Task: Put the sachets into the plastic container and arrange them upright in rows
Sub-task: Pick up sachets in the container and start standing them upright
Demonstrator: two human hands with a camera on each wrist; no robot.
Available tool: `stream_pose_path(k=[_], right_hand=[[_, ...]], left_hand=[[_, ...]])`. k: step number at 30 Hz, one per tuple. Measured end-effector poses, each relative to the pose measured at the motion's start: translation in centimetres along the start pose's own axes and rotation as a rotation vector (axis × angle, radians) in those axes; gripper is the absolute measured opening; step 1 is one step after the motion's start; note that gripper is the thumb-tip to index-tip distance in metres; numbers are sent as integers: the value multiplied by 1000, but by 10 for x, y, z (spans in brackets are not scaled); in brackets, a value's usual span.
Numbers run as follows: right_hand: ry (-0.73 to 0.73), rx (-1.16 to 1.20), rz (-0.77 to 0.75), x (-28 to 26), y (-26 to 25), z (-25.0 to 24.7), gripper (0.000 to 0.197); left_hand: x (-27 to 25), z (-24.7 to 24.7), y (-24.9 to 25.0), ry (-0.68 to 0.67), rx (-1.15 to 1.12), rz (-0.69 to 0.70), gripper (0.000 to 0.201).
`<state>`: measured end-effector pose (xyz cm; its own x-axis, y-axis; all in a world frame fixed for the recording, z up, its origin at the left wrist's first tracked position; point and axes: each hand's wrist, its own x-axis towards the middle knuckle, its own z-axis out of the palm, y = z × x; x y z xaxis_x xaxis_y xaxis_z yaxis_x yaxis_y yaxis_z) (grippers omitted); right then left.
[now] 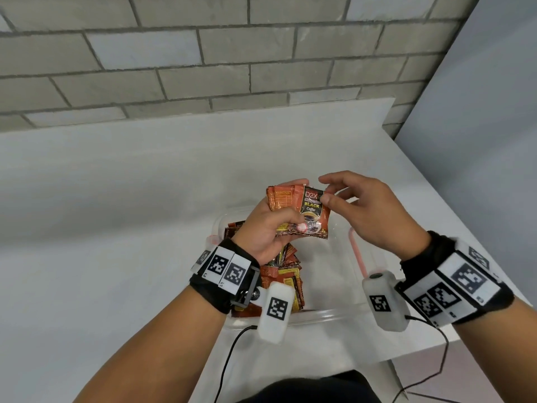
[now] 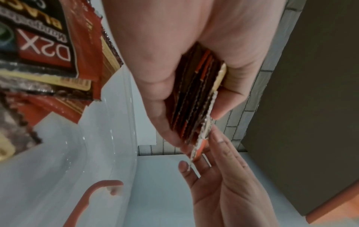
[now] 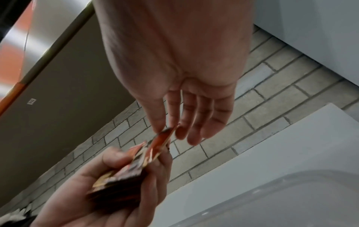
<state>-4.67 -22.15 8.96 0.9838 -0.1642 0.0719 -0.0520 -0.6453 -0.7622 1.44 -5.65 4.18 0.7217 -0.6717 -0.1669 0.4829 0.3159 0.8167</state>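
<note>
Left hand [image 1: 268,228] grips the sachet stack [image 1: 302,210] above the container [image 1: 319,315]; right hand [image 1: 366,210] pinches its top-right edge.

A white table [image 1: 122,181] carries a clear plastic container [image 1: 325,314] at its near right edge.
</note>
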Motion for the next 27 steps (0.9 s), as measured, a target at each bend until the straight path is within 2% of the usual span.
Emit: stream_pose_path(k=[2,5,8,11,13,17,27], right_hand=[[-74,5,-19,6,1,-6,18],[-120,-61,4,12,9,-19,9],[-240,-366,73,17,20,-22,4],[-364,-586,137,25,29,-9,5],[-375,-682,156,31,32,2,10],[-408,-798,167,41,30,15,13],[-426,-863,240,48,30,25,16]], left_hand=[[1,1,1,13,23,11,51],[1,-4,7,110,-10,63,38],[1,-17,17,205,-46,97,37],[1,-27,21,217,-86,113,28],[2,-29,21,225,-105,106,24],[3,-30,20,215,-118,87,28],[3,-34,21,208,-103,55,29]])
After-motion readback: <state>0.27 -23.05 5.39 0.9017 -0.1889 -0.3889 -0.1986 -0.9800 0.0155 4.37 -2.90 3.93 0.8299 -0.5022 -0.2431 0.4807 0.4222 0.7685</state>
